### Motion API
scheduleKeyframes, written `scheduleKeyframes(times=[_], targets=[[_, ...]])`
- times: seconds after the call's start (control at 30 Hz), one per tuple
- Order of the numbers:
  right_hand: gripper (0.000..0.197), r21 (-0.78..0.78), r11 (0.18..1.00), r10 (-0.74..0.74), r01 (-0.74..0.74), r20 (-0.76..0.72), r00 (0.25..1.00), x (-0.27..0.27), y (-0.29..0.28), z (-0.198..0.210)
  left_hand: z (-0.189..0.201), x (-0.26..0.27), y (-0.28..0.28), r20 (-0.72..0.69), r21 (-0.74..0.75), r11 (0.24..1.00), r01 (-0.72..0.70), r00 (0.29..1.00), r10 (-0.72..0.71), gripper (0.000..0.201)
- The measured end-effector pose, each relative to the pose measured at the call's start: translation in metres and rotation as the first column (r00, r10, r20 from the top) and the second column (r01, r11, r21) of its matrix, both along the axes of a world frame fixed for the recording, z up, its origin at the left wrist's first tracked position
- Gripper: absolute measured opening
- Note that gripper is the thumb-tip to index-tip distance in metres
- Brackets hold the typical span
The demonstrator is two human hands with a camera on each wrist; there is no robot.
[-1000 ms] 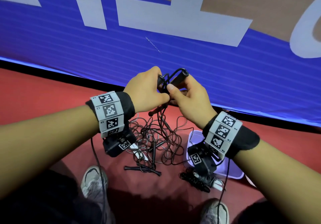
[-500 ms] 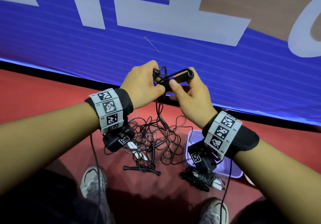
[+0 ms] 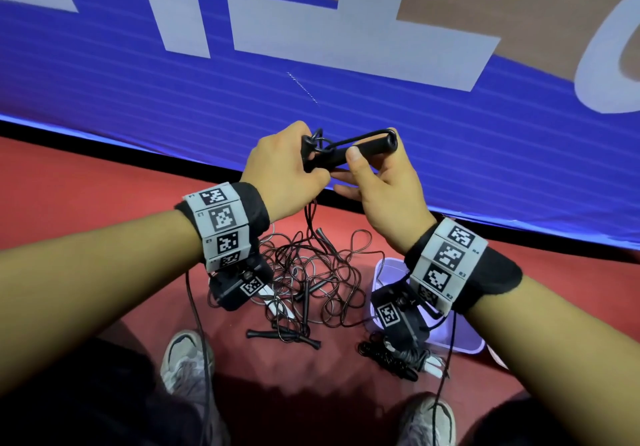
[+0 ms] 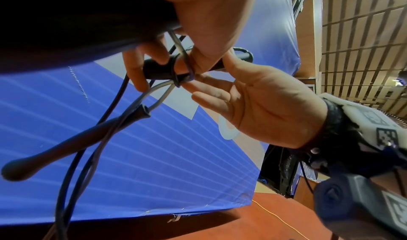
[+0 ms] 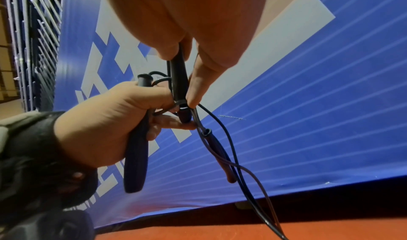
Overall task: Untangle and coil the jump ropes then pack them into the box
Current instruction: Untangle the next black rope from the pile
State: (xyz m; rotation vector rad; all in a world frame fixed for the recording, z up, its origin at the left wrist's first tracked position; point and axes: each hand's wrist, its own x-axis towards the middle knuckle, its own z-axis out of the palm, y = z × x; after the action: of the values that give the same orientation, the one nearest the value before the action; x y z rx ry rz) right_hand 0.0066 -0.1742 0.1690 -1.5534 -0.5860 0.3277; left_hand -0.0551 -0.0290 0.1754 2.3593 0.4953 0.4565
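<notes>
Black jump-rope handles (image 3: 349, 153), knotted in cord, sit pinched between the left hand (image 3: 287, 172) and right hand (image 3: 381, 186), fingers curled around them. Untangling looks barely started: a tangled rope pile (image 3: 311, 286) lies on the red floor (image 3: 104, 182) beside the lavender box (image 3: 464, 343), one coiled bundle (image 3: 391, 357) just outside it.

Bare forearms, no sleeves. Black fabric band on left wrist (image 3: 254, 203), wrapped with white panels printed with black square codes (image 3: 221, 219). Same black band on right wrist (image 3: 498, 272), white coded panels (image 3: 446, 255). Black camera block under each wrist (image 3: 239, 286) (image 3: 398, 317), thin black cable hanging from each. Dark trousers (image 3: 86, 393), grey-white sneakers (image 3: 183, 362) (image 3: 427, 421).
</notes>
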Motion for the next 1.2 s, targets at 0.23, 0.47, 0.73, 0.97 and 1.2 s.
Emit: scheduleKeyframes(times=[0.23,0.47,0.73,0.97,1.2], targets=[[0.017,0.067,0.997,0.03,-0.028,-0.032,0.999,-0.002,-0.002,-0.001,0.006,0.002,0.004,0.035,0.031,0.999,0.006,0.999,-0.007,0.021],[0.009,0.009,0.999,-0.038,0.038,0.053,0.998,-0.006,0.005,-0.005,0.008,0.003,0.006,0.06,-0.029,1.0,-0.001,0.998,0.003,0.022],[0.008,-0.061,0.988,-0.133,0.142,0.134,0.982,0.002,0.005,-0.011,0.006,0.002,-0.002,0.063,-0.08,0.997,0.018,0.998,-0.013,0.024],[0.016,-0.092,0.98,-0.168,0.178,0.106,0.98,-0.001,0.008,-0.016,0.001,0.002,-0.004,0.092,-0.091,0.995,-0.034,0.995,0.043,0.022],[0.024,-0.084,0.988,-0.122,0.126,0.045,0.991,0.002,0.005,-0.011,0.0,0.002,-0.002,0.082,-0.043,0.999,0.026,0.996,-0.022,0.025]])
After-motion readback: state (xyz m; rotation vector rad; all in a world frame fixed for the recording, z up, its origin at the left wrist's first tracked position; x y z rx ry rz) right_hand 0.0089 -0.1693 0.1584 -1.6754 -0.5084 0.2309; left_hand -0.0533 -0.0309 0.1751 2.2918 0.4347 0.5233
